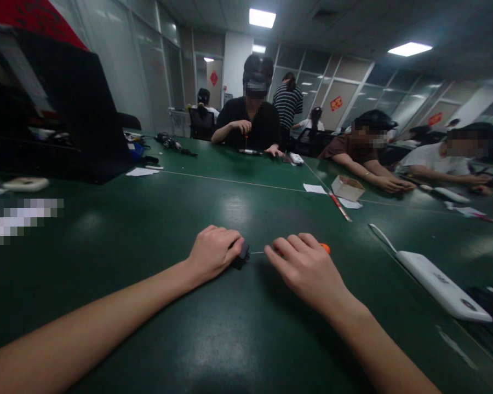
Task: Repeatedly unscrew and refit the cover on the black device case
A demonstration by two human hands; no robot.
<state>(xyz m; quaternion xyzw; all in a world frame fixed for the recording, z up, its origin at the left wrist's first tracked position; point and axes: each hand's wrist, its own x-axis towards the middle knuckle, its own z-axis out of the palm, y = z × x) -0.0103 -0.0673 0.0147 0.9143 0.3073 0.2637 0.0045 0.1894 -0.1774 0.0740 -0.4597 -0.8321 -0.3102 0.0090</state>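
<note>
On the green table (139, 328), my left hand (214, 250) is closed around a small black part (242, 256), most of it hidden under the fingers and thumb. My right hand (306, 266) grips a screwdriver with an orange handle (325, 249). Its thin metal shaft (257, 253) points left, and the tip reaches the right side of the black part. Whether the tip sits in a screw is too small to tell.
A white power bank (443, 284) with a strap lies at the right. Beyond my right hand are an open box (348, 188) and a red-and-white strip (340, 207). A black panel (72, 104) stands at the left. Across the table a person (250, 117) works with a screwdriver.
</note>
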